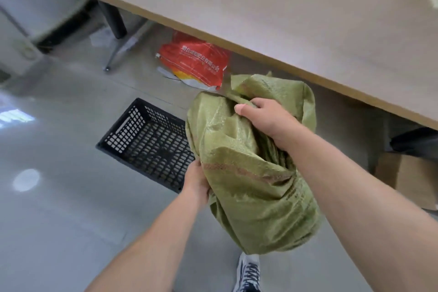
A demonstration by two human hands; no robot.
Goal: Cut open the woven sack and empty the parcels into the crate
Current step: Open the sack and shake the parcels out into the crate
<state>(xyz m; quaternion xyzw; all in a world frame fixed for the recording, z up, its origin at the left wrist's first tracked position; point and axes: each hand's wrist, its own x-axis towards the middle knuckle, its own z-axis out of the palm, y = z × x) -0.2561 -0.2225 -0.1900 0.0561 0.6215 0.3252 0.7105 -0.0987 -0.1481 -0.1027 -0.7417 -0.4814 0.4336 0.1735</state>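
Note:
A bulging green woven sack (246,187) hangs in the air in front of me, above the floor. My right hand (265,118) grips its bunched fabric at the top. My left hand (196,180) clutches the sack's lower left side. A black perforated plastic crate (142,135) stands on the floor just left of the sack, with nothing visible inside; its right part is hidden behind the sack. No parcels show and no cutting tool is in view.
A long beige table (284,21) runs diagonally across the top. Under it lie a red printed bag (194,59) and a dark table leg (113,21). A cardboard box (410,175) sits at the right. My shoe (248,272) is below the sack.

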